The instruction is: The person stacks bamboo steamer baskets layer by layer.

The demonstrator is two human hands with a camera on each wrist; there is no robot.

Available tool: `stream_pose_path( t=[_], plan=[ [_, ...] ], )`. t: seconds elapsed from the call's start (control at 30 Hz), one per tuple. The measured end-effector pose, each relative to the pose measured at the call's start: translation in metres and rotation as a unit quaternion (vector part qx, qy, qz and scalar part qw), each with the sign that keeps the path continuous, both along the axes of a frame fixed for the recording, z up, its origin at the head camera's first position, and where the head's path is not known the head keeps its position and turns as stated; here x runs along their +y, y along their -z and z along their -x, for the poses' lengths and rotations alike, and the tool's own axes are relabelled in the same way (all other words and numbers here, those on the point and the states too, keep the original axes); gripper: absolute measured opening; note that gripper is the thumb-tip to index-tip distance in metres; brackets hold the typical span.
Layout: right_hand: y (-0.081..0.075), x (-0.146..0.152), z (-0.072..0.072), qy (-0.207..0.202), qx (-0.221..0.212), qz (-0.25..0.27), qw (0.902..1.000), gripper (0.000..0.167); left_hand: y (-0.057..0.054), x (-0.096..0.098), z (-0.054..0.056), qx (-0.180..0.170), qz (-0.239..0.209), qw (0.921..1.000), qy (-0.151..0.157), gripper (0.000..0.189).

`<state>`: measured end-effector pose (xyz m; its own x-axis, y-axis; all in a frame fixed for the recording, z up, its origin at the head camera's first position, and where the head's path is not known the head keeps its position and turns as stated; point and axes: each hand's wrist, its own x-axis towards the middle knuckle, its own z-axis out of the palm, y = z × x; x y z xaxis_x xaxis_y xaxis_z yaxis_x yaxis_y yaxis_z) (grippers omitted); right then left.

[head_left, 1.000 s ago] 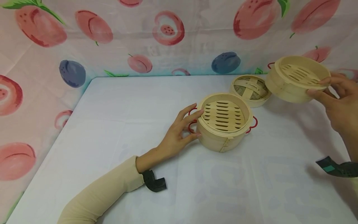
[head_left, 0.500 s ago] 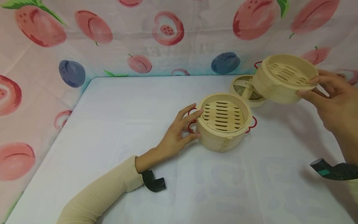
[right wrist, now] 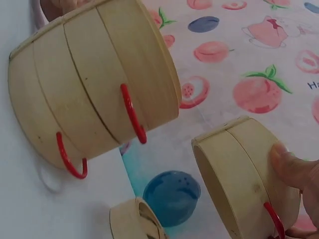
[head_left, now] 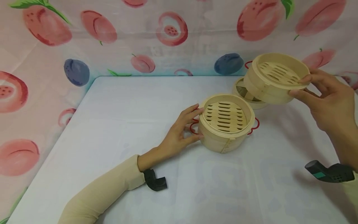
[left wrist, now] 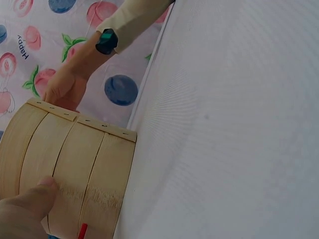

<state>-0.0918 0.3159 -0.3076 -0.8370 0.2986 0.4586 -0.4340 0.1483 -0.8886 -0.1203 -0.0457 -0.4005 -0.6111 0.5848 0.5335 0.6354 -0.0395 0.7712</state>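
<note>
Two stacked bamboo steamer baskets point(head_left: 216, 141) with red side handles stand upright on the white table, slats showing in the top one. My left hand point(head_left: 179, 132) holds the stack's left side, fingers at the upper rim and thumb point(left wrist: 37, 196) against the wall. At the right, my right hand point(head_left: 330, 96) grips another bamboo steamer basket point(head_left: 265, 90) by its right side, thumb outside and fingers at the rim. That basket hangs in the air, slightly tilted. Behind it a bamboo steamer lid point(head_left: 242, 91) lies on the table, partly hidden.
The white table point(head_left: 126, 102) reaches back to a fruit-printed cloth point(head_left: 195, 34). This cloth also hangs along the left side. A black wrist device point(head_left: 154, 180) sits on my left wrist, another black device point(head_left: 330, 171) on the right.
My right hand has moved left with the raised steamer basket, which covers more of the lid now. The left hand and the stack have stayed in place; the head view has shifted slightly.
</note>
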Motion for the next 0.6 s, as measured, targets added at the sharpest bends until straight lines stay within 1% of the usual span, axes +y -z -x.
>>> stream_pose_path(
  t=[0.1, 0.17, 0.2, 0.23, 0.3, 0.33, 0.43, 0.5, 0.6],
  plan=[
    [-0.004, -0.006, -0.001, -0.005, -0.003, -0.010, 0.9999, 0.035, 0.000, 0.000, 0.000, 0.002, 0.010, 0.9999, -0.013, 0.080],
    [-0.007, -0.011, -0.002, -0.030, 0.002, 0.019, 0.9994, 0.036, -0.002, 0.000, -0.002, 0.000, 0.012, 0.9998, -0.016, 0.079],
    [-0.008, -0.013, -0.002, -0.033, -0.001, 0.017, 0.9993, 0.035, -0.004, 0.000, -0.003, -0.001, 0.011, 0.9998, -0.017, 0.078],
    [-0.010, -0.015, -0.003, -0.034, -0.003, 0.010, 0.9994, 0.035, -0.008, 0.000, -0.005, 0.000, 0.010, 0.9998, -0.017, 0.078],
    [-0.012, -0.020, -0.004, -0.054, -0.003, 0.029, 0.9981, 0.036, -0.016, 0.000, -0.009, 0.000, 0.008, 0.9998, -0.016, 0.076],
    [-0.012, -0.023, -0.004, -0.060, -0.003, 0.029, 0.9977, 0.036, -0.020, 0.000, -0.011, 0.001, 0.008, 0.9999, -0.015, 0.075],
    [-0.014, -0.030, -0.005, -0.067, -0.007, 0.017, 0.9976, 0.035, -0.029, -0.001, -0.016, 0.000, 0.009, 0.9999, -0.014, 0.074],
    [-0.014, -0.035, -0.005, -0.066, -0.014, 0.004, 0.9977, 0.035, -0.029, 0.000, -0.016, -0.004, 0.009, 0.9999, -0.014, 0.074],
    [-0.014, -0.041, -0.006, -0.065, -0.026, -0.012, 0.9975, 0.034, -0.020, 0.000, -0.012, -0.009, 0.010, 0.9998, -0.015, 0.078]
  ],
)
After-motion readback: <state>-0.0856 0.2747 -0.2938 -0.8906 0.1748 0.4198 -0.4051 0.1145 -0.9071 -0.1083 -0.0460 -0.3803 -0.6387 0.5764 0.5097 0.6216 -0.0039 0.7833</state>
